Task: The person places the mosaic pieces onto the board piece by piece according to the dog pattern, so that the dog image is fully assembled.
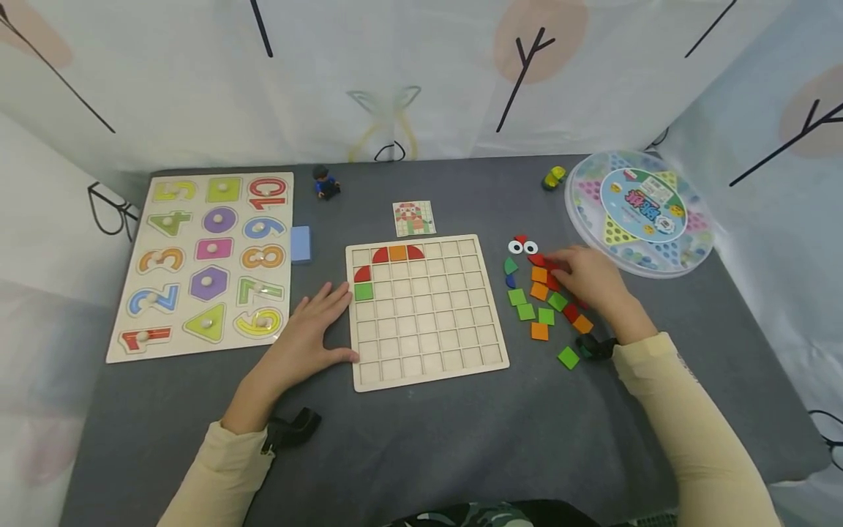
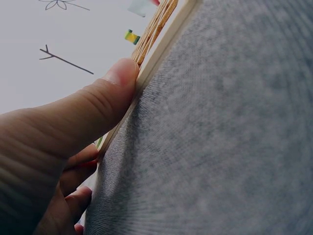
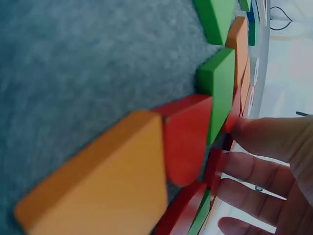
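My left hand (image 1: 311, 329) is spread at the left edge of a wooden grid board (image 1: 428, 322), its thumb (image 2: 110, 88) and fingertips against the rim. In the board's upper left lie red quarter-round pieces (image 1: 380, 255), an orange square (image 1: 398, 253) and a green square (image 1: 364, 291). My right hand (image 1: 586, 278) reaches over loose pieces right of the board. Its thumb and fingers touch red pieces (image 3: 215, 169) lying there, thumb and fingers a little apart. Around it are orange squares (image 1: 539, 331), green squares (image 1: 525, 312) and two round eye pieces (image 1: 515, 247).
A small pattern card (image 1: 413, 218) lies behind the board. To the left is a number puzzle board (image 1: 178, 241) beside a blue block (image 1: 301, 244). At the back stand a toy figure (image 1: 326, 182) and a yellow-green toy (image 1: 554, 178). A round game box (image 1: 639, 212) sits back right.
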`<state>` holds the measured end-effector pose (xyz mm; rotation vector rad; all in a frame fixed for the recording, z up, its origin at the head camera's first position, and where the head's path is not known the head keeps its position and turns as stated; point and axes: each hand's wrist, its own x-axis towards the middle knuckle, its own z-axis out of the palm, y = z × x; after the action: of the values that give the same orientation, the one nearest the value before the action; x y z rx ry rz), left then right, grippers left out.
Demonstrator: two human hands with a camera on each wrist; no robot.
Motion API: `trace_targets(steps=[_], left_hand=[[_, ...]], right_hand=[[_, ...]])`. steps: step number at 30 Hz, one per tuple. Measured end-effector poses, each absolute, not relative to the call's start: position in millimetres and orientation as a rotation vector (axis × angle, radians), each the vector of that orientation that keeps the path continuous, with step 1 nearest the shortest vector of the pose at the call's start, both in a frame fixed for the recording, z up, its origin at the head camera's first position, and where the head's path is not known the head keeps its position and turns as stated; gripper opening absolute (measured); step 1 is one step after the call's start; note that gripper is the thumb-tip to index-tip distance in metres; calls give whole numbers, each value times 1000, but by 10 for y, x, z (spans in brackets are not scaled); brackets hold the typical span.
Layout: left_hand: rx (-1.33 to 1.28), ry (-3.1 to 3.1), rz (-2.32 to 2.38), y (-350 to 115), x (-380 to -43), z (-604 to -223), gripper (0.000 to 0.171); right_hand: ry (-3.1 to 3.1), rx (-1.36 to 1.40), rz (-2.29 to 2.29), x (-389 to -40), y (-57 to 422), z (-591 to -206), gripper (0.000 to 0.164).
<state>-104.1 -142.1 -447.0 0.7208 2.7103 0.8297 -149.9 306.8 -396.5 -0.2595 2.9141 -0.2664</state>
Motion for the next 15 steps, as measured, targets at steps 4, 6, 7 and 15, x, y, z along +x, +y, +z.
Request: trace_targets(steps=[4,6,7,15], left_hand=[[714,2706,834,-1422,-1036,-4477,102],[713,2705,838,-1422,-1035,-4475,102],[713,2705,839,-1422,-1035,-4474,102],[728,2707,845,-1420,-1039,-4471,102]], right_hand=[[2885,-275,-284,-1520,3034,-3962,37],[2865,-288,-300,-1532,3026,-3950,36],[2856,-294,-301,-1539,3026,-3944,35],[2850,-408,-199,-1564,3077,-3922,32]])
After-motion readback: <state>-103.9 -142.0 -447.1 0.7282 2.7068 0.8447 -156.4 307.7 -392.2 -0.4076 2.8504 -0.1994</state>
